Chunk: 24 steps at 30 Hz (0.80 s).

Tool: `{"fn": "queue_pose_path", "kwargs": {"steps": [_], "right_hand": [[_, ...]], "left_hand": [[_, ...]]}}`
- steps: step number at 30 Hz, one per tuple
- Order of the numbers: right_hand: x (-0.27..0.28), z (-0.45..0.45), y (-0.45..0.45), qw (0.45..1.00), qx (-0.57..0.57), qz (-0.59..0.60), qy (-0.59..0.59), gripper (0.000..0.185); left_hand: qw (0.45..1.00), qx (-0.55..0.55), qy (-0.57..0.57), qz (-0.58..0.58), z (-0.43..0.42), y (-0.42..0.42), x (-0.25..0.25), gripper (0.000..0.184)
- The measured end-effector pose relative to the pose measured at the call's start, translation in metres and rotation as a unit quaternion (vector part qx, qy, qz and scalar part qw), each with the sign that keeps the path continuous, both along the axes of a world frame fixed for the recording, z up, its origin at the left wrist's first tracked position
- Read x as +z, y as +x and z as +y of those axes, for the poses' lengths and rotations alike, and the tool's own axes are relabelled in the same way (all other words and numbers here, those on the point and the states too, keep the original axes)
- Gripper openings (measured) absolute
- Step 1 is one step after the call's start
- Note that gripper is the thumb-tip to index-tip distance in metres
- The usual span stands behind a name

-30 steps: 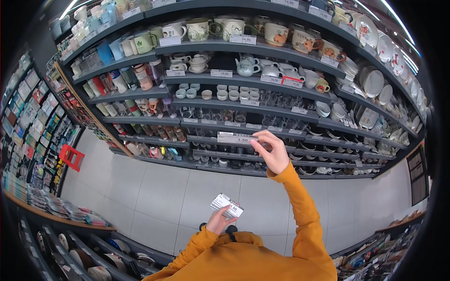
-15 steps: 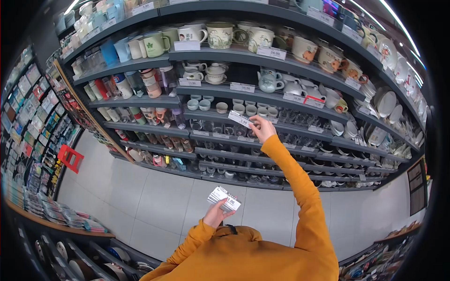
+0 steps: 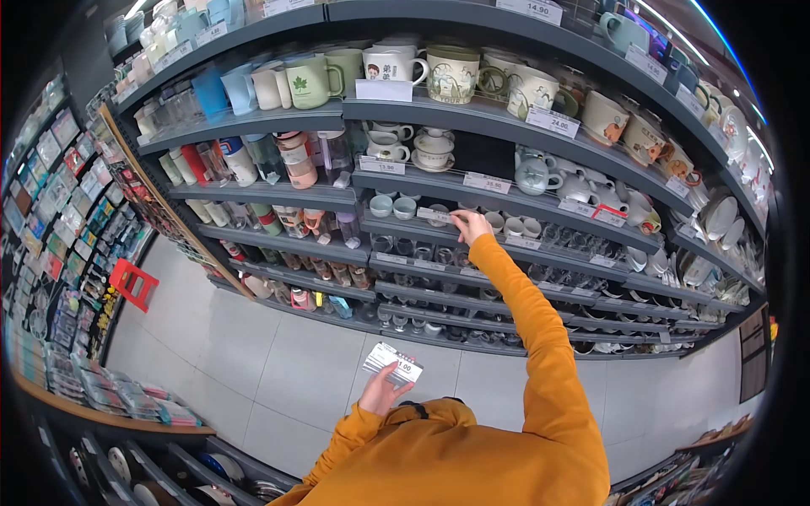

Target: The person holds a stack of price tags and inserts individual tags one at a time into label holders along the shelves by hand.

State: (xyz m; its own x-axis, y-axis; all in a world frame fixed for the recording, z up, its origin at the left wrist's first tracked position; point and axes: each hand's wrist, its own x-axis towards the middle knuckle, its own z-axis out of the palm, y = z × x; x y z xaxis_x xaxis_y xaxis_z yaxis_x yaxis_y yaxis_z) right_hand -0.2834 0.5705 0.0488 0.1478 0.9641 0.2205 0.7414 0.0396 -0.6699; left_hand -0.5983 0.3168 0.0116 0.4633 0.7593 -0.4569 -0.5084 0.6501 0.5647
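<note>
My right hand (image 3: 472,226) is stretched out to a middle shelf. Its fingers pinch the right end of a white price tag (image 3: 434,216), which lies along the shelf's front edge. Small cups (image 3: 393,206) stand behind and left of the tag, and more cups (image 3: 521,227) are right of my hand. Low in front of my body, my left hand (image 3: 381,391) is closed on a stack of price tags (image 3: 391,363), its thumb across the top one. The top tag's printed number is partly covered by the thumb.
Teapots (image 3: 537,172) and a row of mugs (image 3: 452,74) fill the shelves above. Glasses (image 3: 413,250) line the shelf below. Bottles and tumblers (image 3: 295,160) stand on the left. A red stool (image 3: 133,285) is on the tiled floor (image 3: 312,363) at left.
My right hand has brought its price tag up against the shelf edge, where the tag was held tilted in front before. The view has shifted a little. My left hand still holds its stack.
</note>
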Motion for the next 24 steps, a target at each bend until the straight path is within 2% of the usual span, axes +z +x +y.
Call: {"fn": "queue_pose_path", "kwargs": {"steps": [5,6,9,13,24], "right_hand": [[-0.012,0.016,0.011,0.999,-0.013,0.046,0.011,0.026],[-0.010,0.015,0.012,1.000,0.004,0.025,0.004,0.027],[-0.006,0.013,0.010,0.996,0.037,0.039,-0.070,0.028],[0.001,0.014,0.011,0.991,0.032,0.065,-0.108,0.029],[0.020,0.016,0.018,0.975,0.089,-0.103,-0.174,0.031]], "left_hand": [[1.000,-0.008,0.010,0.004,0.021,-0.005,-0.005,0.036],[1.000,-0.010,0.010,0.002,0.025,-0.006,-0.006,0.036],[1.000,-0.019,0.006,-0.001,0.035,-0.006,-0.007,0.035],[1.000,-0.022,0.001,-0.001,0.043,-0.004,-0.005,0.032],[1.000,-0.029,0.000,0.011,0.053,-0.002,-0.004,0.034]]}}
